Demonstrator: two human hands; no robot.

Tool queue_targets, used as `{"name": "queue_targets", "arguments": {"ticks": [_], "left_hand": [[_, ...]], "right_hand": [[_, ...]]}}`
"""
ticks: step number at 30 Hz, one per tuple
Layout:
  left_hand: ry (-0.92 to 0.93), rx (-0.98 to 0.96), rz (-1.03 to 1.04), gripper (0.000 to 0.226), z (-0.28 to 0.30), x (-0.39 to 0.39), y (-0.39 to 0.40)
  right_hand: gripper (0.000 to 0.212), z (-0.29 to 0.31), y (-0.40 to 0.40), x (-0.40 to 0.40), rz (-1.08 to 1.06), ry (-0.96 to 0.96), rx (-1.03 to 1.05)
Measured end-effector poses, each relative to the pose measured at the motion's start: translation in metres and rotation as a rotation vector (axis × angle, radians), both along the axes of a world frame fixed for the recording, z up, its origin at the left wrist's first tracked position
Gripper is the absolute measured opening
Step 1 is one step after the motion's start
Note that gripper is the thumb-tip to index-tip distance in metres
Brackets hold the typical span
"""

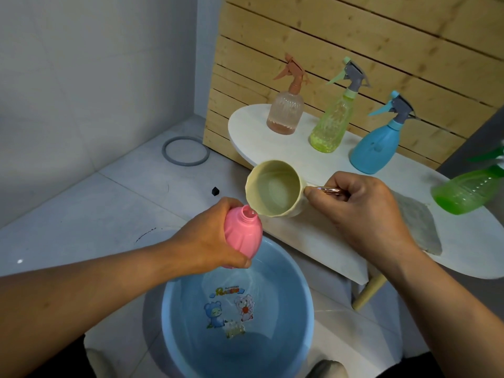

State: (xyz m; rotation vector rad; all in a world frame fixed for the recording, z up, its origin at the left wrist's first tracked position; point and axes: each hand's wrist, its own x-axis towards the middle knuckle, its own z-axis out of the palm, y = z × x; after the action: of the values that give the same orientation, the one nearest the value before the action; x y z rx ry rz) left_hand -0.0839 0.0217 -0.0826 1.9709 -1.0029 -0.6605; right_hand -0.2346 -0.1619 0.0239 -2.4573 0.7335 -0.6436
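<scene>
A person's left hand (pixel 215 241) wraps its curled fingers and thumb round the belly of an uncapped pink bottle (pixel 241 236), holding it tilted over a light-blue basin (pixel 169 309) on the tiled floor, while the right hand (pixel 362 211) pinches the shiny metal handle (pixel 331 190) of a cream cup (pixel 275 188) between thumb and bent fingers. The cup is tipped with its lip right at the bottle's open threaded neck, and water shows inside it. Both are held in the air, just in front of the near edge of a white oval table (pixel 286 156) and above the far rim of the basin. The basin holds clear water, and its bottom carries cartoon stickers: a blue bear, a pale figure with a red patch, and a yellow title above them, its lettering too blurred to read. None of the bottles bears a readable label or brand. On the table, lined up before a wooden slat panel (pixel 354 36), stand a clear peach spray bottle (pixel 285 113) with a little liquid at its base, a yellow-green spray bottle (pixel 331 126) with a grey trigger head, and a blue spray bottle (pixel 377 148). A green bottle (pixel 471 186) is partly cut off at the frame's right edge. A grey cloth (pixel 417 225) lies on the table beyond the right hand. On the floor to the left of the table lie a grey ring (pixel 186 151) and a small black object (pixel 215 191).
</scene>
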Motion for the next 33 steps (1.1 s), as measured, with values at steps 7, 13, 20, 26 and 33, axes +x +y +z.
{"name": "queue_targets", "arguments": {"ticks": [7, 13, 20, 26, 33], "left_hand": [[0.003, 0.002, -0.002, 0.100, 0.0009, -0.0016, 0.0004], [0.004, 0.000, -0.003, 0.100, 0.0008, -0.0023, 0.0008], [-0.010, -0.001, -0.008, 0.100, 0.0005, -0.0024, 0.0011], [-0.018, 0.002, -0.011, 0.100, 0.0001, -0.0026, 0.0007], [-0.030, 0.011, -0.014, 0.100, -0.0015, -0.0022, 0.0008]], "right_hand": [[0.044, 0.0013, 0.0038, -0.0023, 0.003, -0.004, -0.023], [0.045, 0.0006, 0.0047, -0.0028, -0.007, -0.006, -0.058], [0.044, 0.0003, 0.0054, -0.0034, 0.001, -0.007, -0.054], [0.043, -0.0004, 0.0058, -0.0031, 0.001, -0.009, -0.081], [0.042, -0.0007, 0.0074, -0.0037, 0.006, -0.008, -0.103]]}}
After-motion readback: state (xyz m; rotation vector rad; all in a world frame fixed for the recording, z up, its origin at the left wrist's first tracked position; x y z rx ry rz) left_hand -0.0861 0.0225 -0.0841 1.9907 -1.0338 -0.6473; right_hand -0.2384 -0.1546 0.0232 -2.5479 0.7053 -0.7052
